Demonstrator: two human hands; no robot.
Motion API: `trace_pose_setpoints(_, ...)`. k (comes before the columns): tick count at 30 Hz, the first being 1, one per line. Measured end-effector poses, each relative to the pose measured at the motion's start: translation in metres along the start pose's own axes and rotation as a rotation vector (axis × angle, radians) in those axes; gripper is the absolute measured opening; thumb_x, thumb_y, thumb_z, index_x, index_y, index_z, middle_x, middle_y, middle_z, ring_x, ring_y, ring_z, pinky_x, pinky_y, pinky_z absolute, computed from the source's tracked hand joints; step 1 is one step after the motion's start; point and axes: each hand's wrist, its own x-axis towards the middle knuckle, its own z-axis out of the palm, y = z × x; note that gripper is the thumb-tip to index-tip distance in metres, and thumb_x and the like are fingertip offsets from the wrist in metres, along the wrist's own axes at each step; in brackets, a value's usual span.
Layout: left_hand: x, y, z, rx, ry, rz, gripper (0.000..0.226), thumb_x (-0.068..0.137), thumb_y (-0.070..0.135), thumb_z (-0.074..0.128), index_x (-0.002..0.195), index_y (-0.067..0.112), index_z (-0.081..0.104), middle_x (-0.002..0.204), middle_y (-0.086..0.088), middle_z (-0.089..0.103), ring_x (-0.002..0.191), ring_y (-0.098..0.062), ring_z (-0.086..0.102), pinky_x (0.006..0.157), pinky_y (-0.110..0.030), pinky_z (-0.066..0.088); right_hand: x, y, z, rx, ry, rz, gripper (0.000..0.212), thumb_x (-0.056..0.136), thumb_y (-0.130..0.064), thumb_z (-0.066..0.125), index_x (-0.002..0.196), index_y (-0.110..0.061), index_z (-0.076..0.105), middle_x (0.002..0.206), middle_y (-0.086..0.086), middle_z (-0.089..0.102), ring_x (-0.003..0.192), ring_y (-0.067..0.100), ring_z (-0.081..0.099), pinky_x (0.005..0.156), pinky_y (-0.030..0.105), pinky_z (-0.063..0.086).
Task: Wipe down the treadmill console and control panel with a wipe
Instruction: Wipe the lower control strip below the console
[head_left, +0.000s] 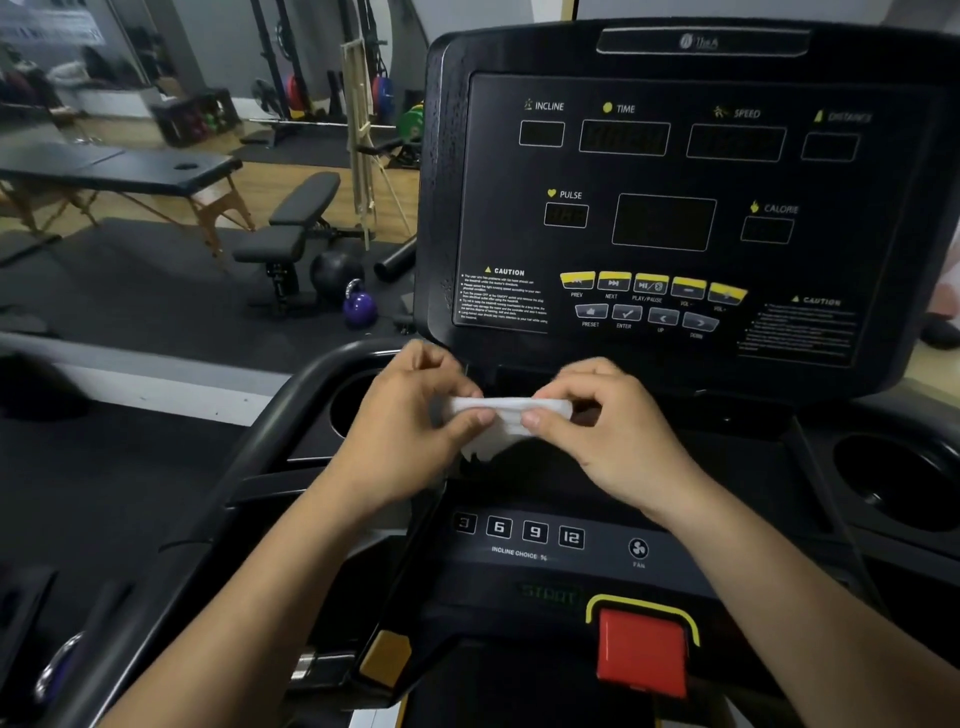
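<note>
Wipe (506, 415): white, bunched into a strip, held in the air at mid-frame, just below the console (883, 218). Left hand (410, 415) pinches one end, right hand (618, 431) the other; each grip narrow, thumb against fingers. Probably pulling it open for a flat wiping face. Control panel (519, 540) lower centre, untouched; red stop key (641, 652) below it. Wiping seemingly not yet begun

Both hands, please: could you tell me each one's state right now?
Left hand: pinching the white wipe.
Right hand: pinching the same wipe.
</note>
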Motion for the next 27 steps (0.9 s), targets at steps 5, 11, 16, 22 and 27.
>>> trace_pose_setpoints(5, 0.008, -0.011, 0.002, -0.254, -0.118, -0.150, 0.018, 0.081, 0.012, 0.073, 0.093, 0.018, 0.061, 0.080, 0.006, 0.066, 0.067, -0.009, 0.059, 0.064, -0.026, 0.050, 0.007, 0.004, 0.004, 0.173, -0.069, 0.215, 0.005, 0.085, -0.015, 0.071, 0.089, -0.017, 0.068, 0.078, 0.008, 0.070, 0.061, 0.013, 0.058, 0.054, 0.027, 0.049)
trace_pose_setpoints(11, -0.018, -0.031, 0.024, 0.486, -0.158, 0.107, 0.035, 0.085, 0.034, 0.051, 0.114, 0.019, 0.064, 0.125, 0.002, 0.060, 0.113, -0.025, 0.055, 0.093, -0.044, 0.045, 0.000, 0.028, 0.022, -0.546, 0.023, 0.030, 0.023, 0.091, -0.033, 0.061, 0.109, -0.020, 0.065, 0.111, -0.003, 0.062, 0.097, 0.018, 0.057, 0.079, 0.033, 0.049)
trace_pose_setpoints(16, -0.036, -0.022, 0.035, 0.639, -0.423, 0.179, 0.054, 0.095, 0.040, 0.028, 0.123, 0.013, 0.065, 0.133, -0.004, 0.062, 0.133, -0.018, 0.048, 0.110, -0.046, 0.037, -0.035, 0.012, 0.032, -0.802, -0.367, -0.076, 0.063, 0.097, -0.051, 0.011, 0.144, -0.021, 0.040, 0.157, -0.006, 0.030, 0.144, 0.009, 0.022, 0.118, 0.040, 0.016)
trace_pose_setpoints(22, -0.028, -0.017, 0.045, 0.764, -0.392, 0.162, 0.051, 0.091, 0.037, 0.031, 0.106, 0.006, 0.069, 0.114, -0.014, 0.070, 0.116, -0.027, 0.061, 0.099, -0.045, 0.045, -0.025, 0.026, 0.031, -0.816, -0.414, -0.004, 0.069, 0.094, -0.053, 0.004, 0.151, -0.023, 0.026, 0.161, -0.008, 0.015, 0.147, 0.005, 0.007, 0.120, 0.047, 0.005)
trace_pose_setpoints(27, -0.003, -0.016, 0.052, 0.783, -0.431, 0.128, 0.055, 0.094, 0.038, 0.021, 0.111, 0.011, 0.065, 0.110, -0.010, 0.066, 0.113, -0.025, 0.059, 0.102, -0.047, 0.036, -0.004, 0.029, 0.034, -0.829, -0.400, 0.010, 0.052, 0.101, -0.038, 0.020, 0.149, -0.021, 0.032, 0.161, -0.006, 0.020, 0.147, 0.006, 0.011, 0.120, 0.047, 0.010)
